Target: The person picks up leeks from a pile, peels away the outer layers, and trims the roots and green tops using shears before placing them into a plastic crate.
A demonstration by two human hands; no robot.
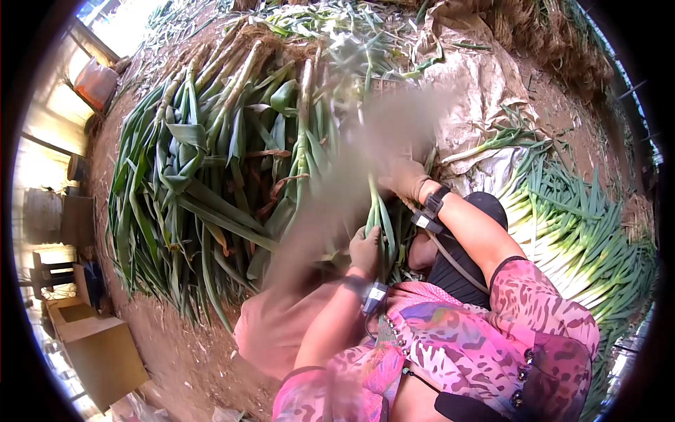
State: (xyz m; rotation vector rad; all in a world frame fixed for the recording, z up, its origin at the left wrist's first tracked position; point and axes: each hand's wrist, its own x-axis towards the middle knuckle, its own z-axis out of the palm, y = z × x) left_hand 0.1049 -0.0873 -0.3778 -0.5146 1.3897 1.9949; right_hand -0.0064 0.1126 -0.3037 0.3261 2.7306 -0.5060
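1. Nearest the camera lay the pink patterned top [450, 337], its sleeves running out to both forearms; a brownish blur crossed the middle of the view and hid part of what was behind it.
2. The bare brown ground [183, 359] spread under and around the plants, littered with pale scraps.
3. A big heap of long leafy stalks [190, 162] covered the ground on the left side, root ends toward the top, dark green leaves hanging downward; a few leaves were brown and dry.
4. On the right side lay a broad row of slender green onions [562, 232], their pale stems side by side; a crumpled beige sheet [478, 77] lay above them, with bundles of roots [555, 42] at the upper right.
5. An open cardboard box [102, 352] stood at the lower left, well apart from the hands.
6. The left hand [364, 252] had its fingers closed on the green leaves of a single stalk [376, 204]; that stalk stood roughly upright in the view, between the heap and the right hand.
7. The right hand [404, 179] was just beside the same stalk, higher up; the blur covered its fingertips, so whether they were apart or together could not be told.
8. Smallest were the dark watch [437, 200] on the right wrist and the white-faced device [376, 295] strapped at the left wrist.
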